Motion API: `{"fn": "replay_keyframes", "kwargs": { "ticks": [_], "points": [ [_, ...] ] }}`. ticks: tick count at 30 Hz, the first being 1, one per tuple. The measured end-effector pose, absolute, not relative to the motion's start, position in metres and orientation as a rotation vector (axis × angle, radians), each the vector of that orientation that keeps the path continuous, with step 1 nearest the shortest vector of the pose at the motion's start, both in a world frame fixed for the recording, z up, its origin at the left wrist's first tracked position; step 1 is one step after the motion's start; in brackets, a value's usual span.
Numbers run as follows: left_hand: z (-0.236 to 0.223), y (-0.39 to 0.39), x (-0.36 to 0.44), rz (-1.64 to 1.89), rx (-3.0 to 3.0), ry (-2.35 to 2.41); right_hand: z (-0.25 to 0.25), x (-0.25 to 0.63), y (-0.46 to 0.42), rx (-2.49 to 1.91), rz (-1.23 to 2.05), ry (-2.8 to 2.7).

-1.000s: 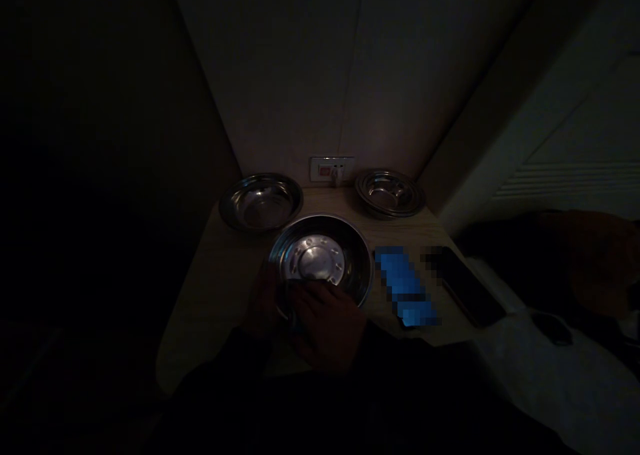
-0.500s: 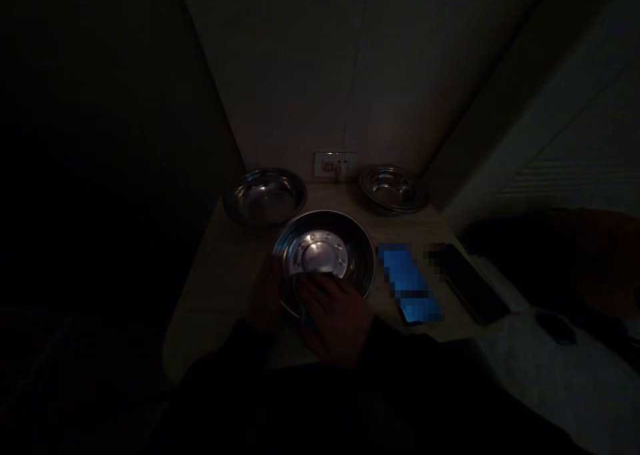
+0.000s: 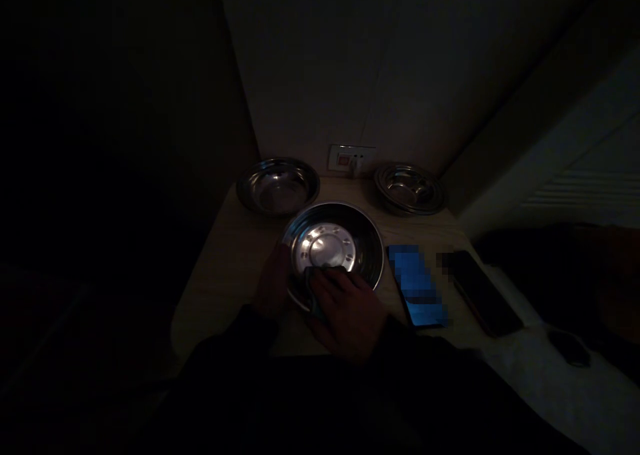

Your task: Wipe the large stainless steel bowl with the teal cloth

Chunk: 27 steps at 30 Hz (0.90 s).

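Bowl (image 3: 327, 248): on the table (image 3: 210, 295), phone (image 3: 419, 285) at its four o'clock.
Left hand (image 3: 271, 281): at bowl's nine o'clock; grip too dark to tell.
Right hand (image 3: 349, 315): holding cloth (image 3: 315, 301) inside bowl's six o'clock.

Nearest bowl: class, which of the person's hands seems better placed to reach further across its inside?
Probably the right hand: it reaches into the nearest bowl with what looks like a cloth, while the left hand is at the bowl's left rim.

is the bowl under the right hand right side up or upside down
Right side up: the bowl has its open mouth facing upward, showing its shiny inside, and the right hand reaches over its near rim.
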<state>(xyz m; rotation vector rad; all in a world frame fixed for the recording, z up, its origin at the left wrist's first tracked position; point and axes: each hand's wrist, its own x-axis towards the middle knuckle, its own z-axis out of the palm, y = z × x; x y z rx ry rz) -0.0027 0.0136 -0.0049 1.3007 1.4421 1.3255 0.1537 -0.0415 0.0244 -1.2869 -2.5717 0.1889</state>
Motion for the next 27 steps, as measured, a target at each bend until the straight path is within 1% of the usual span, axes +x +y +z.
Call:
{"fn": "replay_keyframes", "kwargs": {
  "ticks": [5,10,14,27],
  "points": [
    [-0.01,0.017,-0.006,1.329,1.265,1.432,0.024,0.134,-0.033,-1.254,0.21,-2.516],
    [-0.003,0.015,-0.002,1.346,1.237,1.441,0.028,0.152,-0.041,-1.294,0.266,-2.545],
    [-0.002,0.014,0.0,1.383,1.285,1.351,0.027,0.165,-0.049,-1.295,0.233,-2.554],
    [-0.011,0.015,-0.003,1.409,1.273,1.33,0.021,0.164,-0.052,-1.29,0.254,-2.498]
  ]
}}
